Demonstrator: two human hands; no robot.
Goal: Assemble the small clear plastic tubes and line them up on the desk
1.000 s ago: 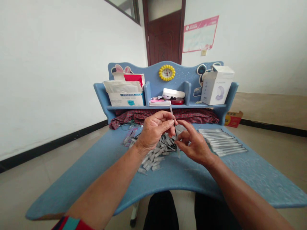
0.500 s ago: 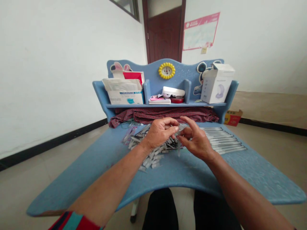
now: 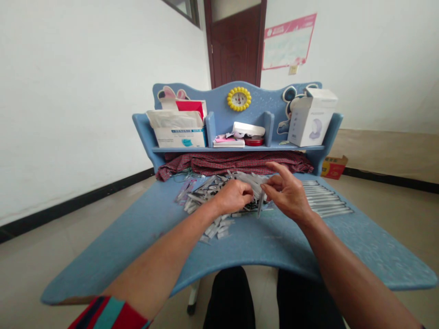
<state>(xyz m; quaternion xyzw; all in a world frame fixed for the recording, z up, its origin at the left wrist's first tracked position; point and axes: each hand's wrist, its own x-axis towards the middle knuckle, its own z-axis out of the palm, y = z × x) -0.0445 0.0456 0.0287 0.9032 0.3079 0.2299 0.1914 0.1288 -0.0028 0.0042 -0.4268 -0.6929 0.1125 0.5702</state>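
Observation:
My right hand (image 3: 286, 194) pinches a thin, translucent pen-like tube (image 3: 261, 204) between thumb and fingertips, its index finger lifted. The tube hangs down, slightly tilted. Over the middle of a loose pile of clear and dark slim pieces (image 3: 202, 194) is my left hand (image 3: 235, 196), fingers curled closed; whether they hold a piece is hidden. Short clear pieces (image 3: 219, 227) spill from the pile toward the front. Right of my right hand lies a row of several long, clear pen-like sticks (image 3: 324, 201), side by side.
The blue desk (image 3: 274, 249) has a curved front edge. Behind the pile lies a checked cloth (image 3: 233, 163) under a shelf. A mask box (image 3: 180, 136), a red round tin (image 3: 254, 142) and a white carton (image 3: 310, 119) stand on that shelf.
My hands have moved apart. The left has lowered onto the pile with its fingers curled; the right has shifted slightly right, still pinching the clear tube.

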